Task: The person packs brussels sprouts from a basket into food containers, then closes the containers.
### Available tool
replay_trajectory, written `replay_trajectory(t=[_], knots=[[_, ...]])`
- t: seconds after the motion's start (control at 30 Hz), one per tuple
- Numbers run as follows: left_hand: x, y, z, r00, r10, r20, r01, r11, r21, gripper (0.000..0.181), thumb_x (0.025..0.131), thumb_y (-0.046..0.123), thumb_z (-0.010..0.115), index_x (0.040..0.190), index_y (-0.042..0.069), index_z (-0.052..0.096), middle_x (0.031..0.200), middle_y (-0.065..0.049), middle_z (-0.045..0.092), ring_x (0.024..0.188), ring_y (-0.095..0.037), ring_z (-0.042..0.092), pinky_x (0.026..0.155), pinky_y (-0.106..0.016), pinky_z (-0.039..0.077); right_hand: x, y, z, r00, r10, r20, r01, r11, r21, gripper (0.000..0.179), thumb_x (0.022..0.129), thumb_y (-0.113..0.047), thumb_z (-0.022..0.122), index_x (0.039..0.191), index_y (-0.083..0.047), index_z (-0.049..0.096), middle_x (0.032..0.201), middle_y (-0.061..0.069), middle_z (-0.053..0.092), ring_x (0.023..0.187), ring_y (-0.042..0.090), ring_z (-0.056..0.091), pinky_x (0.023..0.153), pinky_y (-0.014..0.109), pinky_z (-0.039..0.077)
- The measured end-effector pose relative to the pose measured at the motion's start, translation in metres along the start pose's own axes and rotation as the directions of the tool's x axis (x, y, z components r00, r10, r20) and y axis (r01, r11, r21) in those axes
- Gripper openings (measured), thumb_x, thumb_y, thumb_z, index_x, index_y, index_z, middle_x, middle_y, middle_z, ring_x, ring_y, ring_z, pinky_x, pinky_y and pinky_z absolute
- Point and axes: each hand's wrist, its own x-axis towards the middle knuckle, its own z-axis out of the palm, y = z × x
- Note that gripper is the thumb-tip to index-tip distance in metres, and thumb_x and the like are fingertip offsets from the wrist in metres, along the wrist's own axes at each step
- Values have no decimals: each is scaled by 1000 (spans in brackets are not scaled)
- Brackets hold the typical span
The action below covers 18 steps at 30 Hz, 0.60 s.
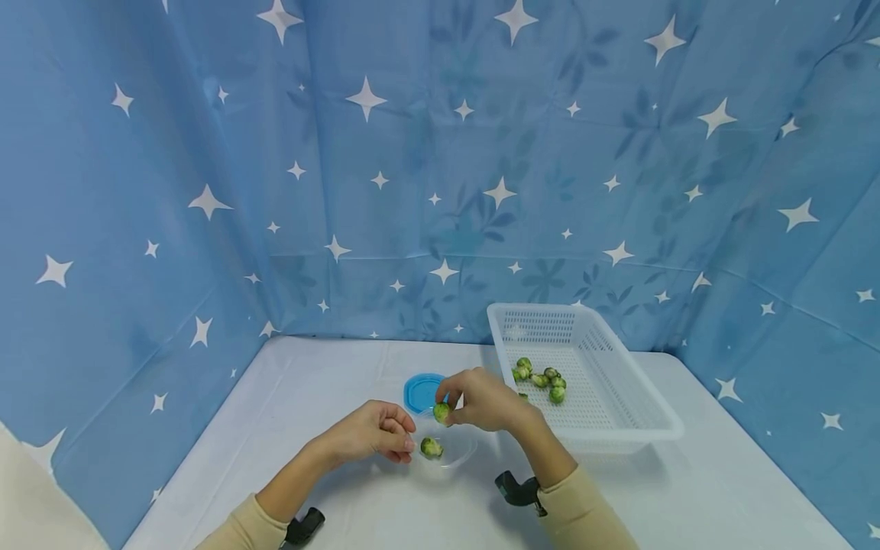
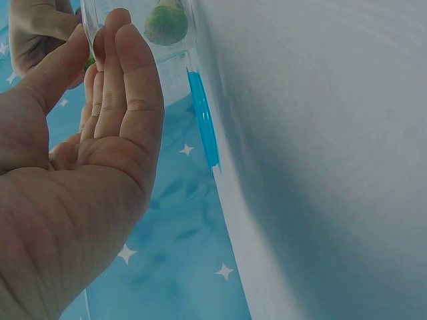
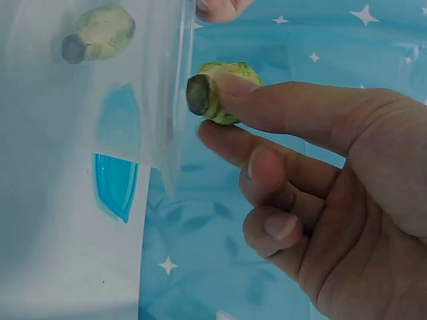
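Observation:
A small clear plastic container (image 1: 462, 455) stands on the table with one Brussels sprout (image 1: 431, 448) inside. My left hand (image 1: 374, 432) pinches its rim on the left side, thumb on one face and fingers on the other, as the left wrist view shows. Above the container's far right part, my right hand (image 1: 486, 400) holds another Brussels sprout (image 3: 212, 110) between thumb and index finger. Its dark cut stem end faces the container wall in the right wrist view. Behind the container lies a blue lid (image 1: 419, 394), partly covered by my right hand.
To the right stands a white perforated basket (image 1: 619, 359) with several Brussels sprouts (image 1: 557, 395) near its left side. My right forearm passes in front of its near left corner. A blue star-patterned curtain (image 1: 412, 221) encloses the white table (image 1: 323, 374) at the back and sides.

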Motion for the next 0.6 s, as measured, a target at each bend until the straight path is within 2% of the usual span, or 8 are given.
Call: replay_trajectory(t=[0.17,0.4,0.6], knots=[[-1,1,1,1000,-5,-5,5,1000,6,29,99,8,71,118,-11,61,95,-20,76,88,-28,78,81,-42,65,2,0,4,999,-4,46,5,1000,-26,21,86,-7,85,104,-15,79,89,-6,76,80,5,67,67,21,56],[-2,1,0,1000,0,-3,0,1000,11,31,98,9,72,118,-12,61,96,-22,75,89,-30,78,82,-44,65,4,0,8,997,-35,68,45,989,-144,22,83,-11,88,103,-17,80,91,-11,72,90,20,70,74,22,54],[-1,2,0,1000,0,2,0,1000,8,29,99,8,70,119,-12,61,96,-21,76,89,-29,78,81,-43,65,3,-3,11,997,-4,76,18,981,-193,22,82,-10,89,102,-15,80,89,-10,71,88,19,69,73,23,54]])
